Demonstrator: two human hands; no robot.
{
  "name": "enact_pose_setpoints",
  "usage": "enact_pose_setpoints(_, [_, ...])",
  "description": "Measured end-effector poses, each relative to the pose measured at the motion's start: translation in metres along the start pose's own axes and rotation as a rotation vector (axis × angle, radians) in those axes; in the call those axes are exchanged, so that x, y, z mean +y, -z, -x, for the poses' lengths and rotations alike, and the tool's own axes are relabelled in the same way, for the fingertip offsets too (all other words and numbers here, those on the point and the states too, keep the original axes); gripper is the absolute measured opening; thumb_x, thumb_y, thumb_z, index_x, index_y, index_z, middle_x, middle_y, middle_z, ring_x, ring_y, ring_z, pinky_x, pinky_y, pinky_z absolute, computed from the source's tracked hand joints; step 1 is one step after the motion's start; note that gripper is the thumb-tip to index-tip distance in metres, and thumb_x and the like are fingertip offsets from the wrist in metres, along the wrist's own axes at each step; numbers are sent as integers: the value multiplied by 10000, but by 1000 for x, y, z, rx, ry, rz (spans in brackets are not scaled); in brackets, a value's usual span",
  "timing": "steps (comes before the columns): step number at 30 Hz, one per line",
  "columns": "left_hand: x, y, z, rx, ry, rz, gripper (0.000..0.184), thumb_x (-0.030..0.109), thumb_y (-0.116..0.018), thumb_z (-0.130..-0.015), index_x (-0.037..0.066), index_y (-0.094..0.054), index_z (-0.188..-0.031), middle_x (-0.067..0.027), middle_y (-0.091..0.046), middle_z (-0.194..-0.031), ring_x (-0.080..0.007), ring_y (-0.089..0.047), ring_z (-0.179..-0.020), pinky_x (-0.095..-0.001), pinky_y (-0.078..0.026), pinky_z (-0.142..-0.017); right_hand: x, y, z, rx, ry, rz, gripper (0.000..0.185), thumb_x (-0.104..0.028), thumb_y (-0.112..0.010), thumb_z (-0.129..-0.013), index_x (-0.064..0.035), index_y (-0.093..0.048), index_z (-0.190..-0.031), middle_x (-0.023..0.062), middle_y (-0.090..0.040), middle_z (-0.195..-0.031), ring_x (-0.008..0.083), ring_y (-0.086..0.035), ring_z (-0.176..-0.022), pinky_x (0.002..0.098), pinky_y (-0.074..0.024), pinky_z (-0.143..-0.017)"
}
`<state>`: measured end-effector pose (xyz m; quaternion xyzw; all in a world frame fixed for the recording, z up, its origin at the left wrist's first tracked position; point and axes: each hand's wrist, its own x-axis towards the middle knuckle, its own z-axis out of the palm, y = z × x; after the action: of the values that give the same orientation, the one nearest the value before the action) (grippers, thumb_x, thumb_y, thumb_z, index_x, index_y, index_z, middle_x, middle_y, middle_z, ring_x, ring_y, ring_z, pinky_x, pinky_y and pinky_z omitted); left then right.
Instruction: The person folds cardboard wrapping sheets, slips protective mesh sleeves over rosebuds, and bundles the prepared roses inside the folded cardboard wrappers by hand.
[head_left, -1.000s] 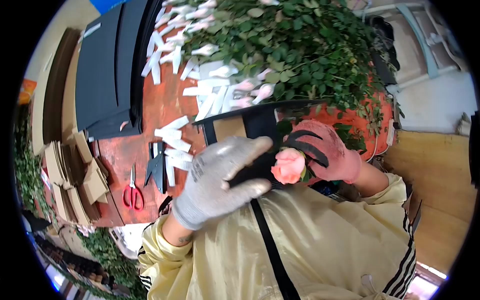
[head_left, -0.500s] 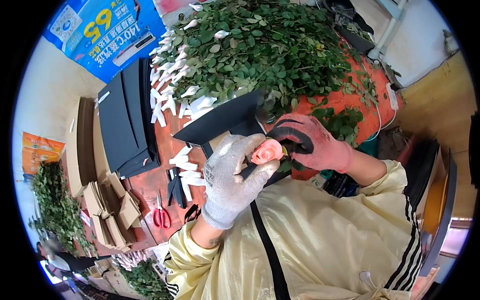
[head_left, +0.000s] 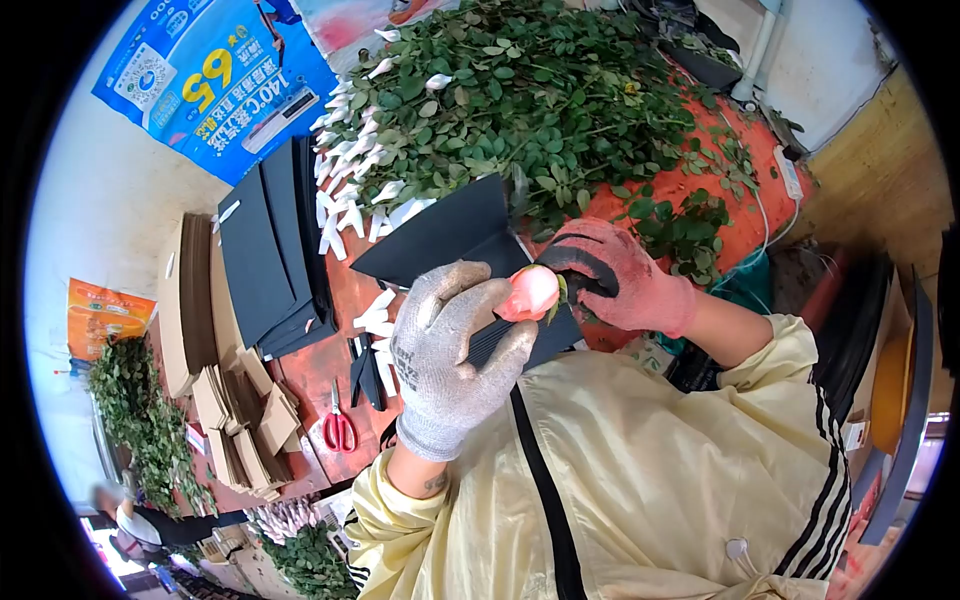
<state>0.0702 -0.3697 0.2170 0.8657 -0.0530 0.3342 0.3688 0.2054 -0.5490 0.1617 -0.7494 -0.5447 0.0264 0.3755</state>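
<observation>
A pink rose is in front of my chest, its head facing up and green sepals at its right side. My right hand, in a red glove with black-coated fingers, is closed at the base of the bloom; the stem is hidden. Just left of the flower is my left hand, in a grey-white glove, its thumb and fingers apart beside the petals. Whether a fingertip touches them I cannot tell. Behind both hands a folded black sheet stands partly upright on the red table.
Piled rose stems with leaves cover the far side, with white-wrapped buds along their left edge. Black sheets, cardboard pieces and red-handled scissors lie on the left. A person is in the far lower left.
My left thumb and fingers have spread away from the petals they were around. The rose has tilted and shows more of its pale side. The camera view has shifted slightly.
</observation>
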Motion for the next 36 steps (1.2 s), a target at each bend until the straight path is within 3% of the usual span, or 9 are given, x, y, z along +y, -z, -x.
enact_pose_setpoints(11, [0,-7,2,14,-137,-14,205,43,-698,-625,43,-622,-815,-86,-604,-805,-251,-570,-735,-339,-444,-661,-3,-2,3,8,-14,4,481,-61,-635,-683,-62,-534,-1153,129,-503,-1187,315,-463,-1126,403,-393,-965])
enact_pose_setpoints(14, [3,3,8,254,-41,349,123,139,-648,-766,39,-586,-804,-100,-610,-811,-207,-554,-766,-328,-434,-699,-4,4,2,127,75,43,429,-51,-566,-654,-23,-558,-1083,141,-552,-1132,317,-505,-1064,401,-396,-935])
enact_pose_setpoints(15, [-1,17,9,296,-93,231,166,191,-572,-839,48,-505,-788,-128,-561,-858,-195,-539,-778,-283,-439,-665,1,4,7,133,71,55,429,-51,-566,-654,-23,-558,-1083,141,-552,-1132,317,-505,-1064,401,-396,-935])
enact_pose_setpoints(21, [-36,45,28,531,64,364,225,266,-520,-902,45,-475,-913,-91,-480,-1022,-184,-510,-786,-338,-431,-750,21,12,17,205,37,-306,589,52,-583,-649,-18,-463,-1221,153,-515,-1180,319,-531,-1060,382,-420,-917])
enact_pose_setpoints(25, [-63,49,56,376,261,395,415,397,-498,-919,-11,-535,-989,-142,-571,-931,-209,-572,-851,-349,-493,-787,13,22,17,208,-26,-258,579,59,-576,-662,-18,-460,-1224,158,-509,-1185,315,-511,-1088,380,-398,-943])
enact_pose_setpoints(27, [-81,45,77,154,443,329,524,448,-493,-911,-50,-546,-1067,-161,-587,-1032,-237,-589,-939,-342,-476,-828,12,38,24,290,-177,-122,590,54,-566,-677,-18,-436,-1247,157,-504,-1196,306,-502,-1105,386,-388,-956])
enact_pose_setpoints(30, [-91,36,100,70,463,346,553,392,-502,-918,-85,-470,-1195,-178,-571,-1111,-254,-581,-1014,-352,-456,-890,9,102,32,728,-326,-249,577,51,-487,-771,-11,-346,-1327,128,-472,-1280,219,-503,-1138,332,-375,-1006])
enact_pose_setpoints(33, [-98,41,118,107,617,404,571,385,-500,-925,-88,-430,-1239,-172,-557,-1146,-252,-568,-1043,-360,-445,-912,19,197,56,1014,-363,90,411,29,-499,-825,31,-468,-1235,94,-591,-1134,162,-566,-1020,285,-450,-878])
enact_pose_setpoints(36, [-117,42,133,96,619,428,623,457,-472,-921,-74,-434,-1243,-164,-560,-1125,-230,-570,-995,-353,-449,-894,0,253,88,1008,-380,113,336,-35,-548,-843,44,-530,-1169,66,-635,-1007,136,-585,-924,253,-460,-814])
